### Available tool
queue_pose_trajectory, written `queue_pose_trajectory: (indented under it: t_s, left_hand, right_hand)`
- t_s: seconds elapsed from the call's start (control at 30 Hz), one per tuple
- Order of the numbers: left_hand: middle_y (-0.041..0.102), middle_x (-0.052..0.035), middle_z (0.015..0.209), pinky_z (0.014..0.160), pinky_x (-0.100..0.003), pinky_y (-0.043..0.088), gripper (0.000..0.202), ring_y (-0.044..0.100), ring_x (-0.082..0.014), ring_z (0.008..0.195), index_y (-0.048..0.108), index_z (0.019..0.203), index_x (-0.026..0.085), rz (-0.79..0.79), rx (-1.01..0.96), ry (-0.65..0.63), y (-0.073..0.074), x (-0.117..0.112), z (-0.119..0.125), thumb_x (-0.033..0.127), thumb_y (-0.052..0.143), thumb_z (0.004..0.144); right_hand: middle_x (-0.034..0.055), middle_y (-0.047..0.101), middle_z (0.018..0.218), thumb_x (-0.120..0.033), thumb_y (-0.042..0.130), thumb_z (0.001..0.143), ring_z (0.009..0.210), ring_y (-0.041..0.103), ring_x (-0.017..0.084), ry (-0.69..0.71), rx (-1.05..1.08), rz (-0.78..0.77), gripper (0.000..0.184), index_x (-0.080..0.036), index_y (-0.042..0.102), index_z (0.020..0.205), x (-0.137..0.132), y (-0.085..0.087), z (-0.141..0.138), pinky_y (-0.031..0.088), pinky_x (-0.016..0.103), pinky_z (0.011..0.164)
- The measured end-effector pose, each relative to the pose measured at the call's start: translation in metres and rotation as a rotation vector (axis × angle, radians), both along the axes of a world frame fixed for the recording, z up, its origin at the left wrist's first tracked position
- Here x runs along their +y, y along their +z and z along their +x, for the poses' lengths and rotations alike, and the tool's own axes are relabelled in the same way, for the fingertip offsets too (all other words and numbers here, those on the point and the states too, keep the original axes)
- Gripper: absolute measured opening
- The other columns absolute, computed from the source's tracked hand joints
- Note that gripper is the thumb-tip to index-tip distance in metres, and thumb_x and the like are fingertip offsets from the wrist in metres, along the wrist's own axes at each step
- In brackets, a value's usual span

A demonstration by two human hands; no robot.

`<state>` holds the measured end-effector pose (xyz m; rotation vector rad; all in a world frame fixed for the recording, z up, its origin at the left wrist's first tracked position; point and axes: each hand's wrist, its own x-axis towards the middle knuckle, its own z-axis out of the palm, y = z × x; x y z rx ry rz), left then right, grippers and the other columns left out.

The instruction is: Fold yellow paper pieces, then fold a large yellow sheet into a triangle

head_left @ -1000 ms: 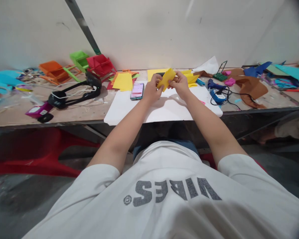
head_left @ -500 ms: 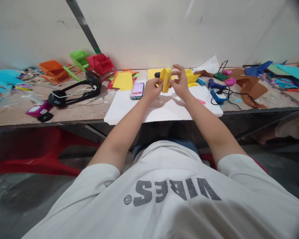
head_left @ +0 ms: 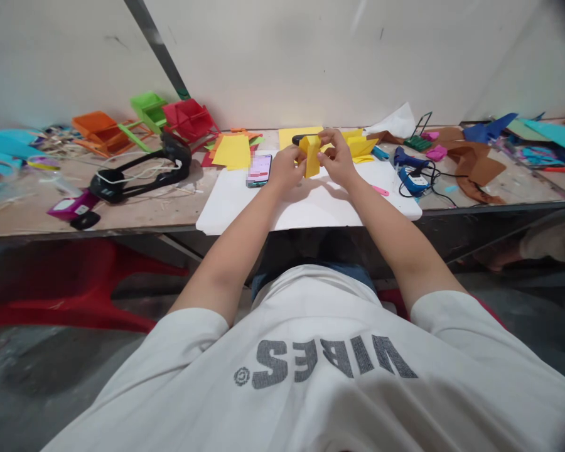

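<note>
Both hands hold a folded yellow paper piece [head_left: 313,158], box-like and upright, above a white board [head_left: 245,210]. My left hand [head_left: 289,168] pinches its left edge. On the other side, my right hand [head_left: 339,162] grips it with the thumb low and the fingers at its top right; some fingertips are hidden. Behind the piece lies a dark, elongated object [head_left: 299,139], partly covered. More folded yellow paper [head_left: 361,147] rests just beyond my right hand. A phone [head_left: 260,170] with its screen lit lies left of my left hand.
Orange [head_left: 96,130], green [head_left: 149,110] and red [head_left: 189,120] folded models stand at the back left. Nearer are a black stand [head_left: 144,172] and yellow sheets [head_left: 232,152]. To the right lie a blue glue gun [head_left: 410,161], a corded blue device [head_left: 414,182] and brown scraps [head_left: 478,164].
The fingers of my right hand have come down from a raised pose onto the top of the yellow piece. The piece has turned slightly, showing a broader face.
</note>
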<state>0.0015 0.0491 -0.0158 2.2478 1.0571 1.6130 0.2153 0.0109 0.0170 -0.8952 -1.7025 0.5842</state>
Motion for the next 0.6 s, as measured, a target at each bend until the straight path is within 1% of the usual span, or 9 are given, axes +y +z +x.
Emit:
queue_pose_trajectory:
  t_s: [0.13, 0.23, 0.33, 0.4, 0.47, 0.6]
  left_hand:
    - [0.071, -0.0074, 0.093, 0.09, -0.046, 0.055, 0.042, 0.068, -0.0293, 0.092, 0.061, 0.084, 0.029, -0.043, 0.024, -0.021, -0.003, 0.005, -0.001, 0.06, 0.084, 0.101]
    - [0.07, -0.0072, 0.094, 0.091, -0.046, 0.055, 0.04, 0.068, -0.0294, 0.094, 0.062, 0.085, 0.029, -0.041, 0.012, -0.019, -0.004, 0.007, -0.001, 0.057, 0.085, 0.102]
    - [0.071, -0.0078, 0.096, 0.091, -0.046, 0.056, 0.037, 0.069, -0.0295, 0.095, 0.064, 0.087, 0.028, -0.039, -0.004, -0.019, -0.005, 0.008, -0.002, 0.054, 0.087, 0.102]
    - [0.072, -0.0083, 0.098, 0.093, -0.047, 0.057, 0.036, 0.07, -0.03, 0.097, 0.065, 0.09, 0.028, -0.054, -0.004, -0.024, -0.004, 0.008, -0.002, 0.054, 0.086, 0.103]
    - [0.071, -0.0082, 0.098, 0.095, -0.048, 0.058, 0.038, 0.07, -0.0302, 0.098, 0.064, 0.092, 0.028, -0.066, -0.005, -0.033, -0.003, 0.007, -0.003, 0.057, 0.085, 0.104]
    - [0.072, -0.0082, 0.098, 0.097, -0.05, 0.059, 0.042, 0.071, -0.0301, 0.097, 0.064, 0.091, 0.028, -0.047, -0.015, -0.05, 0.001, 0.003, -0.003, 0.063, 0.083, 0.106]
  right_hand:
    - [0.0106, 0.076, 0.138, -0.061, 0.093, 0.097, 0.115, 0.077, 0.028, -0.068, 0.014, 0.028, 0.051, -0.032, 0.068, 0.131, -0.006, 0.004, -0.003, 0.072, 0.045, 0.097]
    - [0.0098, 0.076, 0.137, -0.061, 0.093, 0.096, 0.109, 0.075, 0.026, -0.09, -0.009, 0.027, 0.047, -0.031, 0.068, 0.122, -0.008, 0.005, -0.005, 0.071, 0.043, 0.094]
    - [0.0081, 0.077, 0.134, -0.06, 0.093, 0.096, 0.098, 0.074, 0.023, -0.099, -0.029, 0.014, 0.042, -0.031, 0.069, 0.116, -0.007, 0.006, -0.004, 0.07, 0.044, 0.094]
    - [0.0069, 0.078, 0.131, -0.058, 0.092, 0.097, 0.098, 0.074, 0.024, -0.094, -0.024, 0.024, 0.039, -0.031, 0.069, 0.113, -0.005, 0.005, -0.003, 0.07, 0.046, 0.099]
    - [0.0066, 0.078, 0.129, -0.057, 0.091, 0.098, 0.105, 0.075, 0.026, -0.079, -0.011, 0.052, 0.036, -0.031, 0.07, 0.111, -0.001, 0.003, -0.002, 0.069, 0.051, 0.107]
    - [0.0072, 0.079, 0.123, -0.057, 0.089, 0.1, 0.118, 0.074, 0.031, -0.048, 0.013, 0.099, 0.032, -0.032, 0.071, 0.107, 0.011, -0.004, 0.001, 0.063, 0.059, 0.125]
